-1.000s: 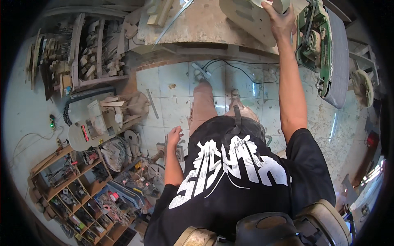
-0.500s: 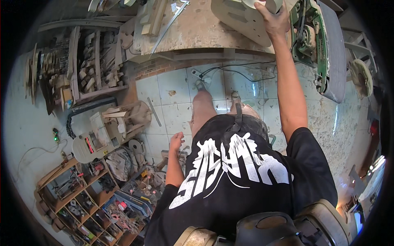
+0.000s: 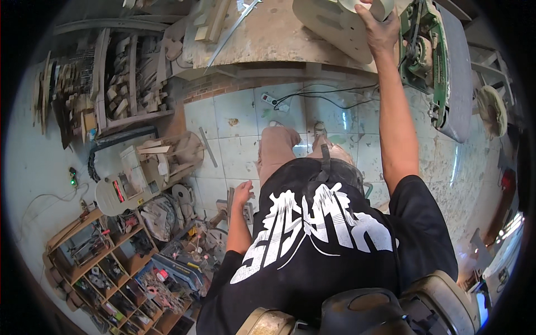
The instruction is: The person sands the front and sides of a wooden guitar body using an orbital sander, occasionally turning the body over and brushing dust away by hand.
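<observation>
At the top edge of the view, my right hand [image 3: 383, 34] reaches far forward and grips a pale, round, ring-like piece [image 3: 384, 8], thumb over its rim. The frame cuts off part of this piece, so its exact kind cannot be made out. Beneath it lies a beige flat panel [image 3: 329, 28] with a rounded end and small holes, resting on the wooden workbench [image 3: 268, 53]. My left hand [image 3: 243, 193] hangs low beside my left thigh, fingers loosely apart, with nothing seen in it.
Right of the bench stands a green belt sander [image 3: 441, 67] with a grey belt. A metal caliper [image 3: 228, 40] and wood strips [image 3: 213, 22] lie on the benchtop. Cables [image 3: 329, 94] cross the tiled floor. At left are a scrap-wood rack [image 3: 131, 78] and a cubby shelf [image 3: 120, 254].
The whole view has shifted slightly. My left leg has changed position, its knee now more bent and the foot closer to me. My right hand keeps its grip on the pale round piece.
</observation>
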`<state>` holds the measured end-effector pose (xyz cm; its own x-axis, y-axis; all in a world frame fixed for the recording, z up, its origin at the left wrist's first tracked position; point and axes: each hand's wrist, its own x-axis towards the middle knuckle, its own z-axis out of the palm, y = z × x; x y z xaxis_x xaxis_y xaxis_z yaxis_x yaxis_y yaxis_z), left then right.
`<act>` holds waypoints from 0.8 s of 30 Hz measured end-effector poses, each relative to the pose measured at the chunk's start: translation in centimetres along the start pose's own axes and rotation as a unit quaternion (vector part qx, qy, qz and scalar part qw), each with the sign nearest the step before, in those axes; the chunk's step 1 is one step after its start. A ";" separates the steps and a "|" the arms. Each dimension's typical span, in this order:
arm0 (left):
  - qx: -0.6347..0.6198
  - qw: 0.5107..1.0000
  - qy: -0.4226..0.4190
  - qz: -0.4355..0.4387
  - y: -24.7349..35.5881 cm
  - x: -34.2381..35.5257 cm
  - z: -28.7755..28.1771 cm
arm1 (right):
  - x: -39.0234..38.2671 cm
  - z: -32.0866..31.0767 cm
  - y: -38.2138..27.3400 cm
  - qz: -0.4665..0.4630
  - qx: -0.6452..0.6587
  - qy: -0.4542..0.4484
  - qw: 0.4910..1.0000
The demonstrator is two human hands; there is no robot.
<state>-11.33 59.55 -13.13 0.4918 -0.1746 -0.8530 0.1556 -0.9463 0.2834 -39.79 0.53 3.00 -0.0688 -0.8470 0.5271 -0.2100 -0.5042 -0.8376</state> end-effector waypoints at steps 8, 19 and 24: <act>-0.028 0.999 0.005 0.026 1.2 -0.3 0.4 | -0.2 0.5 0.8 0.013 0.086 0.017 0.996; -0.009 0.999 -0.011 0.046 -1.1 4.1 0.8 | 0.5 1.9 0.9 0.005 0.097 0.016 0.995; -0.003 0.999 -0.044 0.032 0.6 4.0 0.7 | 0.1 1.8 -1.0 0.059 0.069 0.025 0.996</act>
<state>-9.86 58.07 -16.65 0.4230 -0.2574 -0.8688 0.1317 -0.9312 0.3400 -37.79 0.65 3.66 -0.1337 -0.8937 0.4283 -0.0624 -0.4237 -0.9037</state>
